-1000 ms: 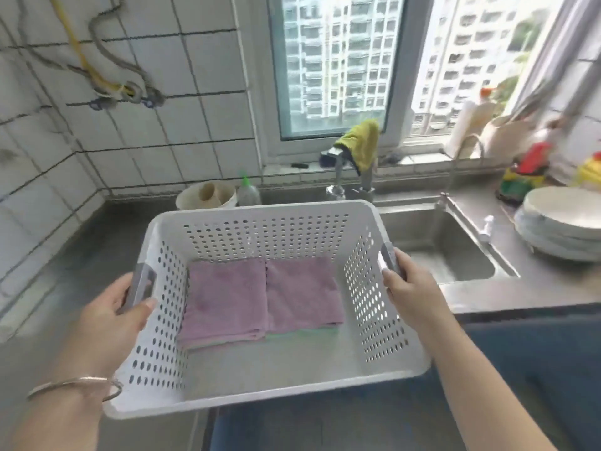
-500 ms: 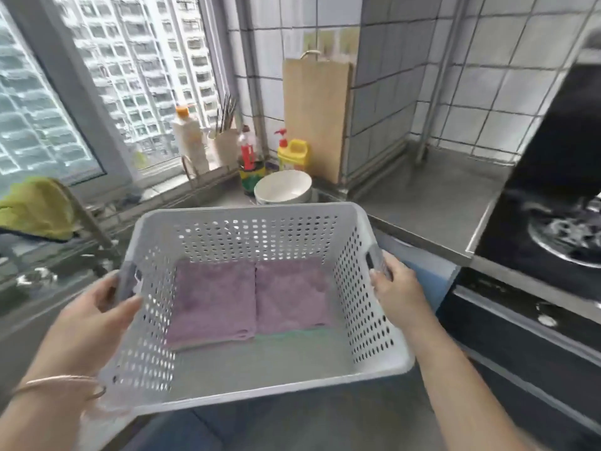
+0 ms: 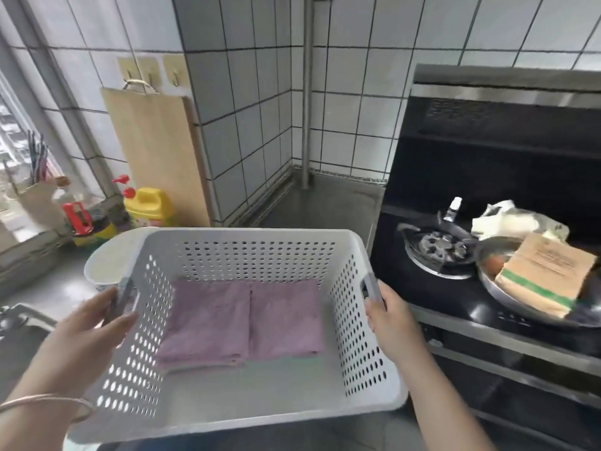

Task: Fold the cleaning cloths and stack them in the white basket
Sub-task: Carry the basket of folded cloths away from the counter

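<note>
I hold the white perforated basket [image 3: 247, 415] in the air in front of me. My left hand [image 3: 87, 330] grips its left grey handle and my right hand [image 3: 390, 323] grips its right grey handle. On the basket floor lie two folded purple cloths side by side, the left one [image 3: 208, 323] and the right one [image 3: 286, 320]. A pale green cloth edge [image 3: 279, 361] shows beneath them.
A steel counter corner [image 3: 325, 203] lies behind the basket. To the right is a black gas stove [image 3: 435, 249] with a pan [image 3: 507, 301] holding a brown carton [image 3: 546, 275]. A wooden cutting board [image 3: 159, 151] and a yellow bottle [image 3: 149, 206] stand at the left.
The view has swung right, away from the sink and window toward the counter corner and stove. The basket stays held in both hands, its cloths unmoved.
</note>
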A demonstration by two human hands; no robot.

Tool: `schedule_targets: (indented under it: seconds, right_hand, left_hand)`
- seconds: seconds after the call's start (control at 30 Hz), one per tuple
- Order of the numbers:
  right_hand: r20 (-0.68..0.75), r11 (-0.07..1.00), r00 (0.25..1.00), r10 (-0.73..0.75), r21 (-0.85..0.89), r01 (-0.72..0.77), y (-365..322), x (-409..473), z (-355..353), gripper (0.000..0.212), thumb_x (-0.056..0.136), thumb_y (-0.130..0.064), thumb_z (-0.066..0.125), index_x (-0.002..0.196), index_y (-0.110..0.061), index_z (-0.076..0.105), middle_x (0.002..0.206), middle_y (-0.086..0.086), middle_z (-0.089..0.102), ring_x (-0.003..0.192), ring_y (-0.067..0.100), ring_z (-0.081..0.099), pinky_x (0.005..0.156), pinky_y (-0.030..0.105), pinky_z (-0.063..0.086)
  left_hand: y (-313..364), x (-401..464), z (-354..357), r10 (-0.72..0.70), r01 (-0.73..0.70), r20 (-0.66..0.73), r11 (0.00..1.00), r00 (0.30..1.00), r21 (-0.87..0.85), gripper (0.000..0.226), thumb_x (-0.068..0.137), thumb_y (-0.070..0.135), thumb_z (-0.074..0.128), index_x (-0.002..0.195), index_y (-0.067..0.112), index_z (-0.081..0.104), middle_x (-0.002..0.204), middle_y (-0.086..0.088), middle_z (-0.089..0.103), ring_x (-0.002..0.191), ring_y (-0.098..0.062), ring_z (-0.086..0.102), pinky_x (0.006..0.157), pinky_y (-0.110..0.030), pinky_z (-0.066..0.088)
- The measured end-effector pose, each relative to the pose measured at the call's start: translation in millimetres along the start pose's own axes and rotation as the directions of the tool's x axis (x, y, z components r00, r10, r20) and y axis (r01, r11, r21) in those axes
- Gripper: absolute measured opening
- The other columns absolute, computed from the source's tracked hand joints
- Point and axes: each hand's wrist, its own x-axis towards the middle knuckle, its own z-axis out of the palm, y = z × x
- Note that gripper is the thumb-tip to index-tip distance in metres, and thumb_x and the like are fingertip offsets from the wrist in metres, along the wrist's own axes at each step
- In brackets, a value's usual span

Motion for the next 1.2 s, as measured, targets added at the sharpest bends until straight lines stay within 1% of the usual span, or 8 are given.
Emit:
schedule_targets:
  seconds: [0.13,0.23,0.37,0.6,0.7,0.97,1.07,1.2]
  right_hand:
    - [-0.046,1.000,0.999,0.029,0.002,-0.029,8,44,-12,0.038,0.096,-0.016,0.038,0.133,-0.024,0.047,0.082,-0.018,0.046,0.071,-0.003,0.041,0.062,0.015,0.034]
    - [-0.102,0.998,0.993,0.054,-0.039,-0.058,10,86,-18,0.038,0.096,-0.017,0.038,0.132,-0.024,0.048,0.075,-0.018,0.043,0.067,-0.003,0.039,0.059,0.016,0.033]
    - [-0.176,0.994,0.981,0.083,-0.057,-0.094,3,146,-12,0.037,0.096,-0.017,0.038,0.131,-0.026,0.048,0.070,-0.016,0.043,0.062,0.000,0.042,0.054,0.017,0.031]
    - [-0.228,0.989,0.965,0.131,-0.043,-0.145,3,222,-10,0.039,0.096,-0.019,0.036,0.134,-0.024,0.044,0.071,-0.017,0.039,0.064,-0.001,0.037,0.055,0.019,0.029]
    - [-0.217,0.989,0.969,0.121,-0.060,-0.137,4,259,-10,0.041,0.097,-0.019,0.036,0.137,-0.026,0.043,0.073,-0.017,0.040,0.065,0.000,0.039,0.055,0.019,0.030]
    - [-0.111,0.980,0.988,0.103,-0.157,-0.120,8,366,-13,0.033,0.097,-0.019,0.037,0.127,-0.026,0.049,0.104,0.001,0.061,0.082,0.014,0.053,0.061,0.025,0.036]
    - [-0.049,0.973,0.994,0.095,-0.207,-0.103,15,402,-17,0.033,0.096,-0.020,0.037,0.126,-0.026,0.049,0.097,-0.001,0.060,0.079,0.014,0.054,0.060,0.026,0.038]
    - [0.032,0.934,0.995,0.098,-0.347,-0.081,16,454,-28,0.041,0.097,-0.026,0.036,0.138,-0.029,0.039,0.118,0.004,0.060,0.096,0.023,0.058,0.073,0.031,0.045]
  left_hand:
    - [49,47,43,0.049,-0.047,0.089,0.999,0.995,-0.022,0.046,0.057,0.055,0.061,0.093,0.026,0.059,0.072,-0.022,0.049,0.065,-0.021,0.042,0.058,-0.038,0.036]
    - [61,89,72,0.073,-0.069,0.096,0.996,0.993,-0.048,0.060,0.056,0.055,0.061,0.100,0.014,0.058,0.068,-0.024,0.047,0.060,-0.021,0.040,0.064,-0.037,0.030]
    - [96,149,100,0.131,-0.133,0.122,0.991,0.984,0.011,0.037,0.061,0.048,0.063,0.091,0.025,0.061,0.047,0.005,0.049,0.052,-0.020,0.039,0.057,-0.033,0.028]
    - [137,229,146,0.173,-0.170,0.154,0.985,0.973,-0.034,0.039,0.087,0.016,0.061,0.125,0.016,0.057,0.101,-0.025,0.065,0.067,-0.028,0.055,0.072,-0.035,0.041]
    - [144,256,161,0.176,-0.183,0.168,0.983,0.970,0.025,0.021,0.089,0.015,0.056,0.110,0.017,0.060,0.070,-0.008,0.056,0.056,-0.013,0.044,0.055,-0.026,0.030]
    - [164,296,208,0.037,-0.036,0.120,0.999,0.992,-0.011,0.035,0.090,0.010,0.056,0.067,0.034,0.044,0.070,-0.014,0.050,0.061,-0.018,0.038,0.055,-0.025,0.023]
    - [167,305,226,-0.045,0.048,0.101,0.998,0.994,-0.030,0.018,0.090,0.011,0.055,0.089,0.028,0.059,0.080,-0.013,0.055,0.059,-0.016,0.040,0.054,-0.020,0.027]
    - [168,315,256,-0.211,0.216,0.048,0.965,0.976,-0.146,0.054,0.088,0.009,0.058,0.138,0.013,0.040,0.116,-0.011,0.062,0.065,-0.009,0.049,0.056,-0.015,0.041]
